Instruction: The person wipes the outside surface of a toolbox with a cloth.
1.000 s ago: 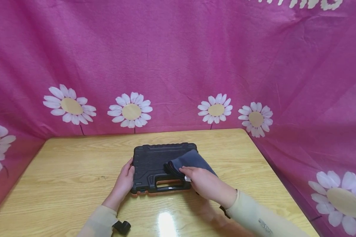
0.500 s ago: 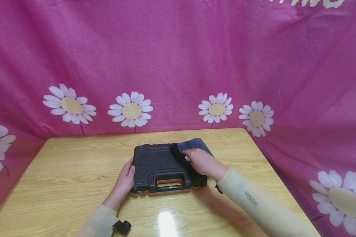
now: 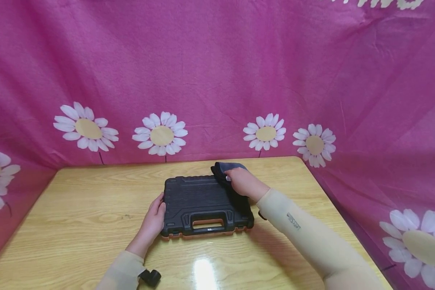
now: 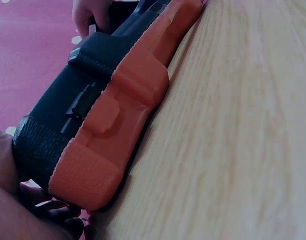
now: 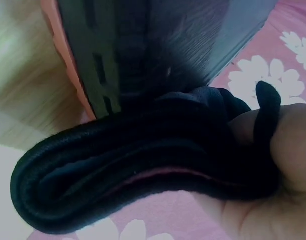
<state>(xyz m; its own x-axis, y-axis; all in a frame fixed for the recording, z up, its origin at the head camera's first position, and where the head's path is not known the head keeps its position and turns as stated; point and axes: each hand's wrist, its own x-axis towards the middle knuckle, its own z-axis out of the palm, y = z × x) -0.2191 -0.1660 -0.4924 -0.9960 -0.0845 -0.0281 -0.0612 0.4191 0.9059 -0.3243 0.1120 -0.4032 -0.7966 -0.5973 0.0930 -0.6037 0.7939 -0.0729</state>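
Note:
A black plastic tool case (image 3: 199,197) with an orange base (image 4: 88,170) lies flat, its handle toward the person. At its left edge, my left hand (image 3: 153,219) holds the side, with the thumb near the upper edge; several of its fingers are in shadow in the left wrist view. My right hand (image 3: 247,183) grips a folded dark cloth (image 5: 118,160) with a grey-blue face, over the case's far right corner. A small white tag shows by the fingertips. In the right wrist view the cloth's thick folded layers hang across the case's edge, and the thumb overlaps them.
The case rests on a light wood-grain table (image 3: 87,205). A pink curtain (image 3: 210,80) printed with white daisies rises behind the table and at both sides. A black strap-mounted camera (image 3: 150,278) sits at the left wrist.
My right hand has carried the cloth away from the person, from the case's handle area up its right side to the far right corner. The left hand and case stay put.

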